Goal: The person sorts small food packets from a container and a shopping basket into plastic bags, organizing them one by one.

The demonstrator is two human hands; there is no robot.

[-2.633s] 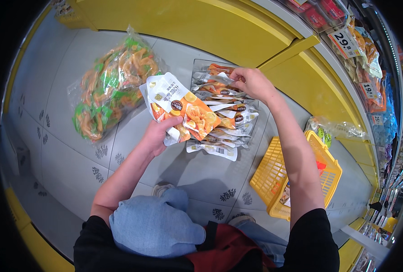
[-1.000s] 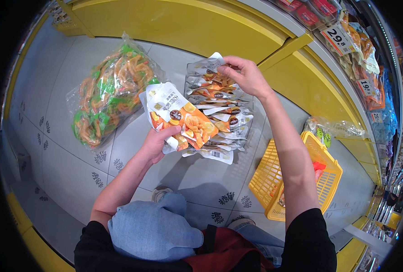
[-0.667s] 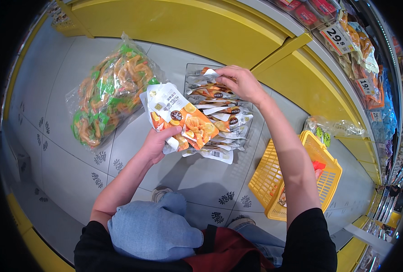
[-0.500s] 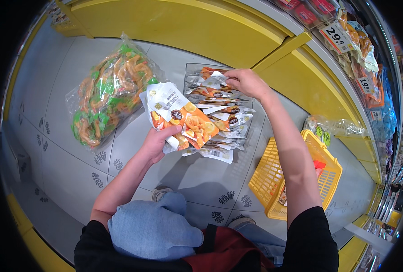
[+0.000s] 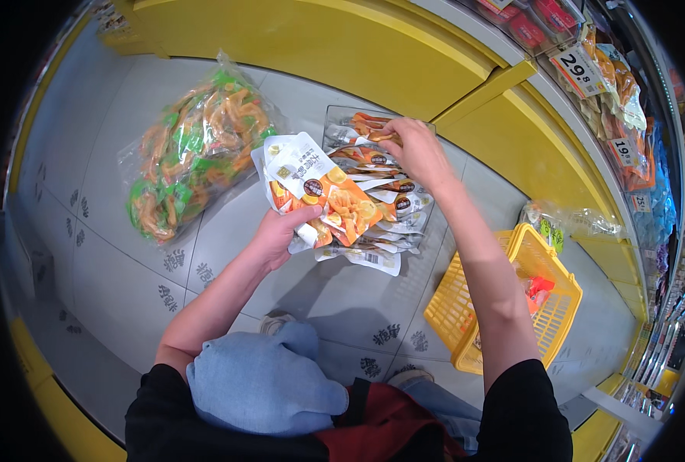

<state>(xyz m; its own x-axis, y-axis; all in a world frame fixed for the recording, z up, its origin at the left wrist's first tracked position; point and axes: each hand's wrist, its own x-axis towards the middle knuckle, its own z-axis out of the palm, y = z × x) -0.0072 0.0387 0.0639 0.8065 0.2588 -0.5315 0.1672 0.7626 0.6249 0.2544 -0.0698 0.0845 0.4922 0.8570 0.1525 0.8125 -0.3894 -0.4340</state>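
Clear bag: at 10 o'clock from mid-view, a large see-through bag (image 5: 204, 146) of curled tan pieces and green packaging lies on the tiled floor (image 5: 227, 266)
Denim knee: at 7 o'clock, a light-blue knee (image 5: 261, 385) is bent near the lower edge
Left hand: at 9 o'clock, the left hand (image 5: 279, 235) is clamped on several pouches, thumb across the front one
Held pouches: just above mid-view, white-and-orange pouches (image 5: 331, 192) fan out, overlapping the view of the tray
Tray: at 1 o'clock, a clear tray (image 5: 336, 115) carries a row of similar packets (image 5: 406, 202); a yellow cabinet base (image 5: 319, 42) lies beyond at 12 o'clock
Right hand: at 1 o'clock, apart from the left, the right hand (image 5: 419, 154) bends over the tray's far packets; cannot tell if its fingers pinch one
Basket: at 4 o'clock, a yellow basket (image 5: 452, 304) stands tilted in view, a red item (image 5: 540, 291) inside
Shelf: at 2 o'clock, bagged goods (image 5: 616, 85) hang behind price cards (image 5: 579, 69)
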